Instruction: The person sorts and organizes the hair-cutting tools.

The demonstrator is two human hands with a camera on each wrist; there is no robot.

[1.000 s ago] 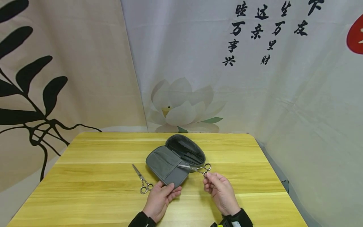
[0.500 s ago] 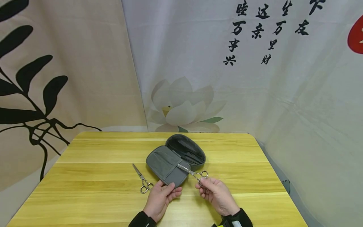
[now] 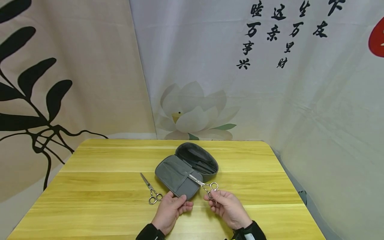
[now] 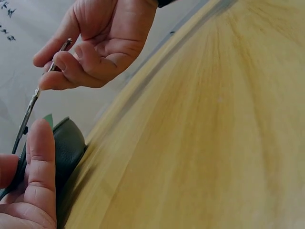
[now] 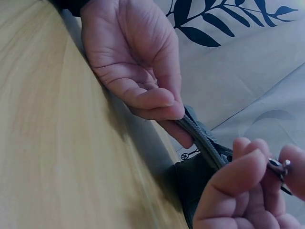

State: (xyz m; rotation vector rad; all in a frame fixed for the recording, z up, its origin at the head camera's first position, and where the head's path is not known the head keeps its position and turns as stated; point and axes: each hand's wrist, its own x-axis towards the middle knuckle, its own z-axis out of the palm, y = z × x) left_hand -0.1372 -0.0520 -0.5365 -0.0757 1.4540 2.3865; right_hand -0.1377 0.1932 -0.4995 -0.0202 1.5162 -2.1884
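A grey zippered case (image 3: 174, 168) lies unfolded on the table, its flat pocketed half toward me and its deeper half (image 3: 196, 155) behind. My left hand (image 3: 169, 211) pinches the near edge of the flat half between thumb and fingers; the zipper (image 5: 202, 139) runs from that grip in the right wrist view. With thumb and fingertips, my right hand (image 3: 229, 206) holds silver scissors (image 3: 197, 181) by a finger ring. Their blades slant across the flat half, tips at the pocket's opening. A second pair of scissors (image 3: 148, 185) lies on the table left of the case.
Dark slim items (image 3: 205, 166) sit inside the deeper half. The wooden table (image 3: 90, 200) ends at a back edge near a printed curtain (image 3: 192, 66) with a lotus and black writing. Another curtain side stands at the right.
My right hand has moved left and a little nearer with the scissors, which now slant more steeply. The left hand keeps its grip on the case; the second scissors stay put.
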